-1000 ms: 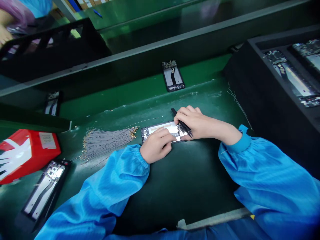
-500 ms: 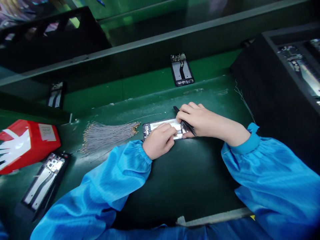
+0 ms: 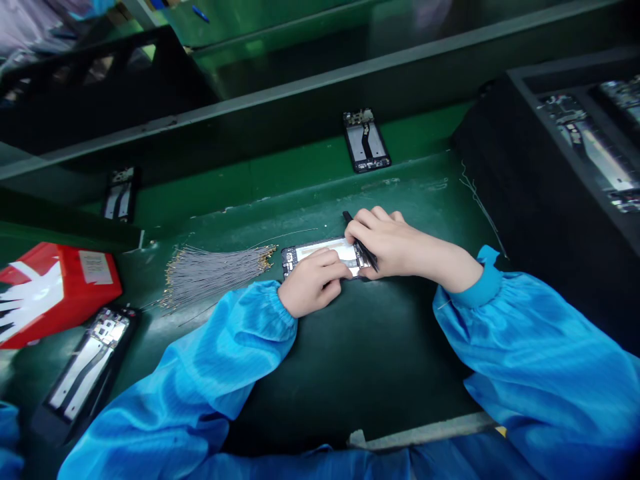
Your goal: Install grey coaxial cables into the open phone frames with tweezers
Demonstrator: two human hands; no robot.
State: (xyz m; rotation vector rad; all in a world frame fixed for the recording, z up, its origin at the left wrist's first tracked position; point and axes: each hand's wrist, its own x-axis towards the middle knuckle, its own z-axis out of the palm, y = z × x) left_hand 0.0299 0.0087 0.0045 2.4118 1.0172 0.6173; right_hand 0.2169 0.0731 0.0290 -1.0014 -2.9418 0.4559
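An opened phone body lies crosswise on the green bench top. My left hand rests over its lower middle, fingers curled together at the phone; whatever they may pinch is hidden. My right hand is at the phone's right end, fingers closed round black tweezers, whose other end sticks out beyond the knuckles. Left of the phone lies a bundle of thin grey cables with gold-coloured ends. One loose cable curves above the bundle toward the phone.
Another phone body lies on the back ledge, one at back left, and one at lower left beside a red box. A black rack holding phone bodies stands at right.
The view has shifted slightly. Both hands remain at the phone, with the left fingers now stretched a little further toward its right end. The tweezers are still in my right hand.
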